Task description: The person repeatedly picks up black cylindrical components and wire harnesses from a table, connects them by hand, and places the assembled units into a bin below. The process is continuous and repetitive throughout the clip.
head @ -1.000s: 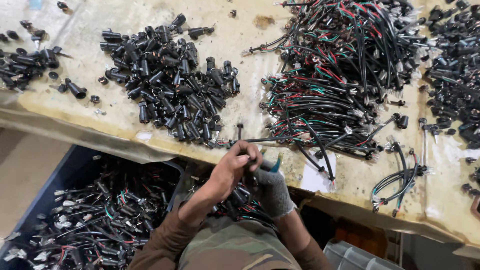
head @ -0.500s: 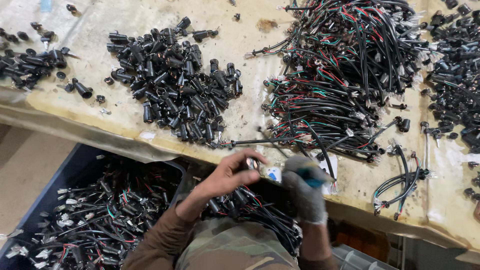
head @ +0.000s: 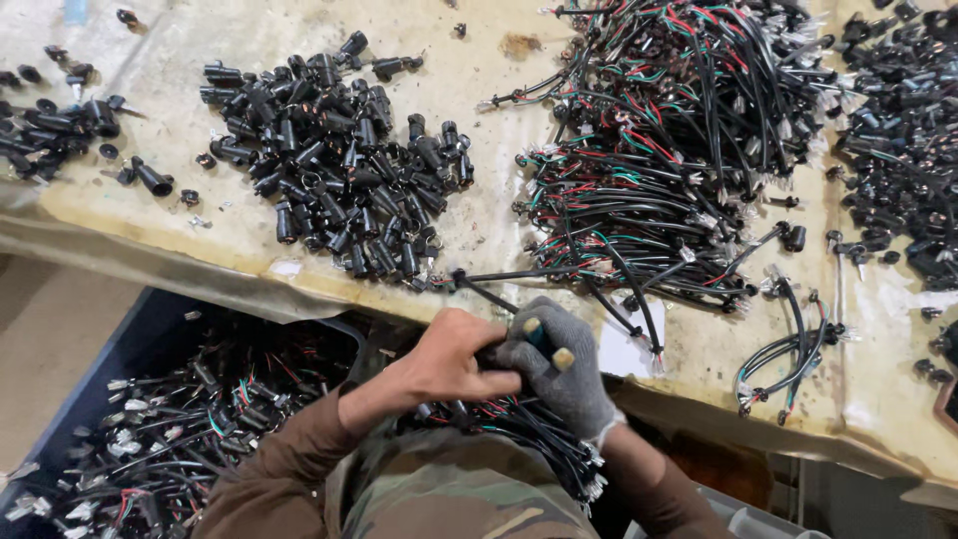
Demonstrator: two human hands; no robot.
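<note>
Down at the near edge of the surface (head: 299,230), the two hands are meeting just above the person's lap. The left hand (head: 449,361), bare, is curling its fingers (head: 494,384) around a small black piece whose shape cannot be made out, and it is touching the right hand (head: 559,364), which is wearing a grey knit glove. The gloved fingers are clenching around a small tool with a teal handle and pale tip (head: 544,341). Beneath both hands a bundle of black cables with red and green wires (head: 529,424) is lying across the lap. A single black cable (head: 519,274) is stretching along the near edge just beyond the hands. Farther in, a heap of black cylindrical connectors (head: 339,165) is sitting left of the middle, and a large tangle of wired cables (head: 679,140) is filling the right side. A dark blue bin (head: 150,339) holding more finished cables is standing below the near left edge.
</note>
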